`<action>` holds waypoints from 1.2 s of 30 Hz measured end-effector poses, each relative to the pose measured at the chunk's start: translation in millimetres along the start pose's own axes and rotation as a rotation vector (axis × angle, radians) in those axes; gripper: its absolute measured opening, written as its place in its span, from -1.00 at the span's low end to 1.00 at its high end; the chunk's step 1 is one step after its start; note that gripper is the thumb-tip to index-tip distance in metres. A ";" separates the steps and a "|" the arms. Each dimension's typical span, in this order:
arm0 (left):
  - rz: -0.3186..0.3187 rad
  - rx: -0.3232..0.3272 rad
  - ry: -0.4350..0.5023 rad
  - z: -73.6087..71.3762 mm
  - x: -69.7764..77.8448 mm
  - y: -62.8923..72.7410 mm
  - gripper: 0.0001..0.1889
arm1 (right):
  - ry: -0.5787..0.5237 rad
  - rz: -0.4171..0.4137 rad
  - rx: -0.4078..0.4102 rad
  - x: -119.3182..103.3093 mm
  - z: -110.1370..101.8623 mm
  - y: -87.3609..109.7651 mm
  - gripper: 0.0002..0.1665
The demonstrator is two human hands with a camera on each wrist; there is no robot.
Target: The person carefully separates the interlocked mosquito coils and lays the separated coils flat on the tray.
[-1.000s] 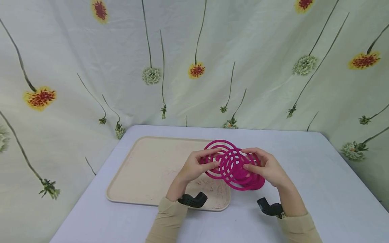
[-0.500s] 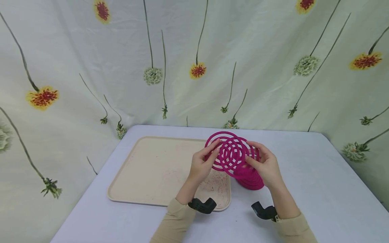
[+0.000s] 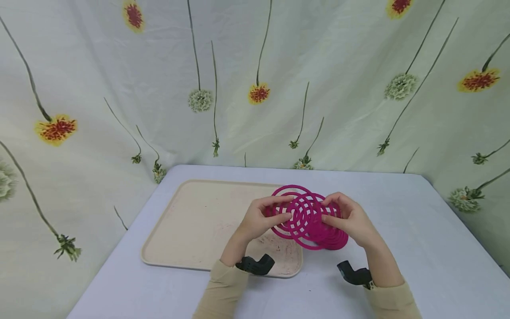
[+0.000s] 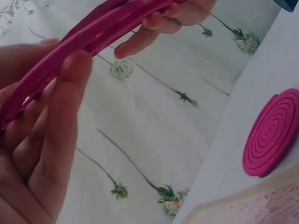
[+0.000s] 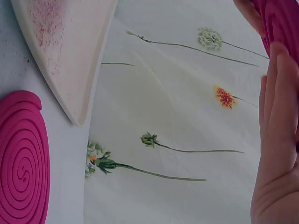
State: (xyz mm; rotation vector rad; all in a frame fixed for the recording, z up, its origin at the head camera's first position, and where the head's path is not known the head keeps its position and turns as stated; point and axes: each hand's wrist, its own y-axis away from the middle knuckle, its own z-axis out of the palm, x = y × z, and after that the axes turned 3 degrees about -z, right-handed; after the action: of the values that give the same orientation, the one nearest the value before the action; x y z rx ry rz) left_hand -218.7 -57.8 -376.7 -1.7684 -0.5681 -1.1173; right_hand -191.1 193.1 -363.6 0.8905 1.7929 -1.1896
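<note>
In the head view, both hands hold a pair of magenta mosquito coils (image 3: 304, 215) that overlap above the tray's right edge; whether they are interlocked I cannot tell. The left hand (image 3: 255, 217) pinches the left side between thumb and fingers. At the right side, the right hand (image 3: 352, 220) grips with its thumb in front. Below them, a tightly wound magenta coil (image 4: 271, 133) lies flat on the table, plain in the left wrist view but partly hidden in the head view. The left wrist view shows the held coils nearly edge-on, with both hands' fingers on them.
A beige tray (image 3: 191, 221) with reddish crumbs lies left of the lying coil, under the left forearm. The table (image 3: 406, 230) has a white cover. Behind it hangs a flower-print cloth (image 3: 342, 88). Each wrist wears a black camera mount (image 3: 256, 265).
Both hands raised the overlapping coils half a second ago, uncovering the lying coil below. Now they have lowered them again, and the left hand has moved slightly left and tilted flatter.
</note>
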 end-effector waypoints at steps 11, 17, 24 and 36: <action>-0.064 0.012 0.012 0.6 1.4 -1.3 -0.67 | 0.001 0.054 -0.029 -2.9 -0.1 -1.8 -0.71; -0.047 0.120 0.036 12.0 -1.2 -5.6 -0.69 | -0.024 0.058 0.053 -5.7 1.4 -1.4 -0.73; -0.076 0.117 0.015 13.4 -0.5 -4.5 -0.72 | -0.018 0.098 -0.037 -3.2 -6.7 0.8 -0.73; -0.030 0.181 0.036 20.8 -1.8 -4.6 -0.72 | -0.008 0.115 -0.046 -3.9 -10.9 1.9 -0.71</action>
State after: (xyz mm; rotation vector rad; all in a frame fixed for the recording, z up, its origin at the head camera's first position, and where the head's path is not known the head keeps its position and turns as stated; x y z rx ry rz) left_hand -213.9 -37.1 -379.2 -1.5861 -0.6547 -1.0814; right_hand -190.2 203.5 -358.2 0.9484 1.7318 -1.0733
